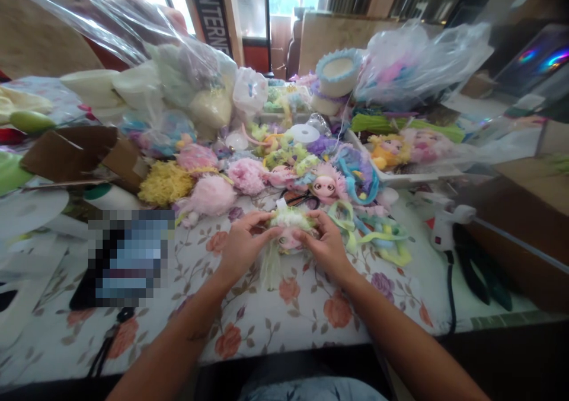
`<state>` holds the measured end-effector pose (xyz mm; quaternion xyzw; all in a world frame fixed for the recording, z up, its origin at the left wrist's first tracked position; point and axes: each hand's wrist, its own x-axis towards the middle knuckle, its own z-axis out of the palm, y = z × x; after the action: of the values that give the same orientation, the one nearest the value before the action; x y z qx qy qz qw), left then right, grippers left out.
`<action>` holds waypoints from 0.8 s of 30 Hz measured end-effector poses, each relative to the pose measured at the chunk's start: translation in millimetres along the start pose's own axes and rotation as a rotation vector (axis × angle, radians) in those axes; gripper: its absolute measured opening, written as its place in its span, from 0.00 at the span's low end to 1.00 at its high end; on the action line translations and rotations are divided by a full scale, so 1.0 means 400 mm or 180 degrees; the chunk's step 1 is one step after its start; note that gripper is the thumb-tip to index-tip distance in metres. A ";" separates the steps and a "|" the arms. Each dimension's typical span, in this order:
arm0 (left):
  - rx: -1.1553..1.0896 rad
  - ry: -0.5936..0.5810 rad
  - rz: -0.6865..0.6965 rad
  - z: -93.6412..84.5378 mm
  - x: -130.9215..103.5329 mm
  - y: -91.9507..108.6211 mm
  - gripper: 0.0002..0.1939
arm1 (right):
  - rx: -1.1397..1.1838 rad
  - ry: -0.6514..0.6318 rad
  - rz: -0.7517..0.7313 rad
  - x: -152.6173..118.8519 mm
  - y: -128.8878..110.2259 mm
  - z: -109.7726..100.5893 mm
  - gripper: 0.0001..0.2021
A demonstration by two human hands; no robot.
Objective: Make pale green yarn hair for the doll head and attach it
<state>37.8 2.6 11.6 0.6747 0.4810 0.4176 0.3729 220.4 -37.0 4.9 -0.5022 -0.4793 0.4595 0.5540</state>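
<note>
Between my two hands is a small doll head (291, 239) with a pink face and pale green, fluffy hair. My left hand (249, 238) grips its left side, thumb on the front and fingers behind the hair. On the other side, my right hand (326, 241) pinches the head the same way, thumb near the face. Pale strands hang below it toward the tablecloth. Just beyond lie a pair of scissors with dark handles (306, 200) and another doll head with pink hair (326, 185). Green ribbon (351, 235) lies to the right of my right hand.
A flowered tablecloth (288, 315) covers the table. To the left are a phone (128, 258), yellow yarn (166, 183) and a cardboard box (75, 152). On the right are a white glue gun (444, 229), dark-handled pliers (484, 270) and a white tray (413, 178) with dolls.
</note>
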 end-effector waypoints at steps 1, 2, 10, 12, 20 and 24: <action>0.0096 0.0100 0.0059 0.006 -0.004 0.002 0.14 | -0.0023 0.0005 -0.0004 0.000 0.001 0.000 0.14; 0.0170 0.0193 0.0115 0.011 -0.009 0.005 0.12 | -0.0039 0.0004 -0.0005 0.000 0.002 0.001 0.14; -0.0623 0.0025 -0.0503 0.007 -0.007 0.009 0.19 | 0.0227 0.0120 0.0106 0.003 -0.006 -0.001 0.16; -0.0907 -0.0087 -0.0726 0.004 -0.004 0.007 0.20 | 0.0269 0.0217 0.0102 0.004 -0.005 -0.002 0.17; -0.1024 0.0383 -0.0753 0.034 -0.026 -0.003 0.12 | 0.0335 0.0402 0.0106 0.009 0.002 -0.004 0.18; -0.1054 0.0647 -0.0604 0.046 -0.029 -0.012 0.09 | 0.0288 0.0496 0.0023 0.010 0.004 -0.004 0.19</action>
<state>51.1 -9.0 -2.1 0.5103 0.5023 0.5198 0.4659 222.2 -33.3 3.5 -0.5127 -0.4117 0.4422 0.6100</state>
